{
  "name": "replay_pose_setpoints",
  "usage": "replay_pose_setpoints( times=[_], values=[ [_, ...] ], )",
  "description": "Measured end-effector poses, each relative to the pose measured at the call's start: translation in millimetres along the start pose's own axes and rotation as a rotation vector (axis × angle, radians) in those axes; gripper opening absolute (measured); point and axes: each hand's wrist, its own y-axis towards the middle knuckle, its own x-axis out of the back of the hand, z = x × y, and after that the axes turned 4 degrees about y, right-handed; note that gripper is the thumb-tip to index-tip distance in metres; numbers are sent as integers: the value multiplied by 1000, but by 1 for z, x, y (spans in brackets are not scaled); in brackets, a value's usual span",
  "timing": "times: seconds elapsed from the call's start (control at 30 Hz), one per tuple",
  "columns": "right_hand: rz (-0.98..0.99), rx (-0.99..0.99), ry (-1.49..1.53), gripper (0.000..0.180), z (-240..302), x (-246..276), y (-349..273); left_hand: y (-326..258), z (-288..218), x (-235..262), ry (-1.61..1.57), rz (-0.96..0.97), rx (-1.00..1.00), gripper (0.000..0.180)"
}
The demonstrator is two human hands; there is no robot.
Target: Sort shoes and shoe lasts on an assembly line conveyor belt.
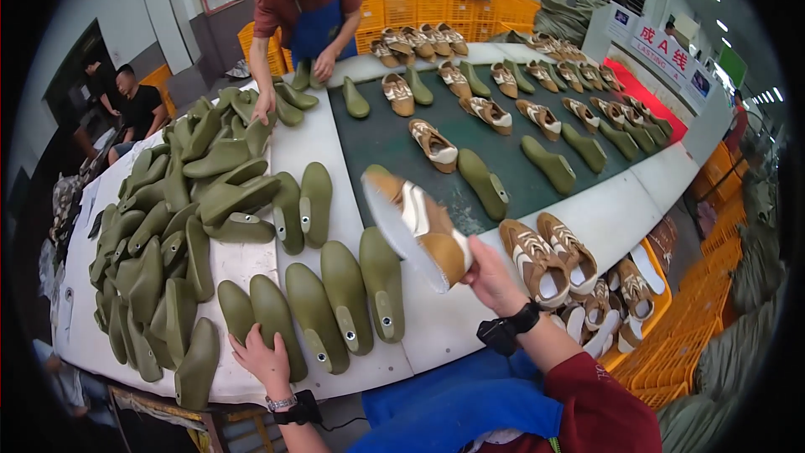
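In my right hand (496,275) is a brown-and-tan sneaker (432,231) with white stripes and a pale sole, gripped at its heel end and raised above the table's front edge. My left hand (262,359) is open, fingers apart, resting over the near ends of two green shoe lasts (267,302) lying side by side. Just right of them several more lasts (345,294) stand in a row. A pair of brown sneakers (549,258) sits on the white ledge to the right of my right hand.
A heap of green lasts (155,252) covers the left table. Sneakers and lasts stand in rows on a dark green conveyor belt (377,138). Across the table, a co-worker in a blue apron (317,29) handles lasts. An orange crate (654,294) of sneakers is at right.
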Motion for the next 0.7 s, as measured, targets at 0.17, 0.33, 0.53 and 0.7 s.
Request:
replay_pose_setpoints(
  times=[0.17,0.33,0.53,0.7],
  values=[
    [80,-429,161,32,-42,8,18,-2,-2,2,-14,0,12,45],
    [127,-491,208,31,-54,14,26,-4,0,3,-34,-2,53,46],
    [89,-415,256,28,-48,10,14,2,-8,0,-65,-137,-27,44],
    [213,-94,196,23,-46,-20,13,-2,-2,6,-61,-112,37,42]
  ],
)
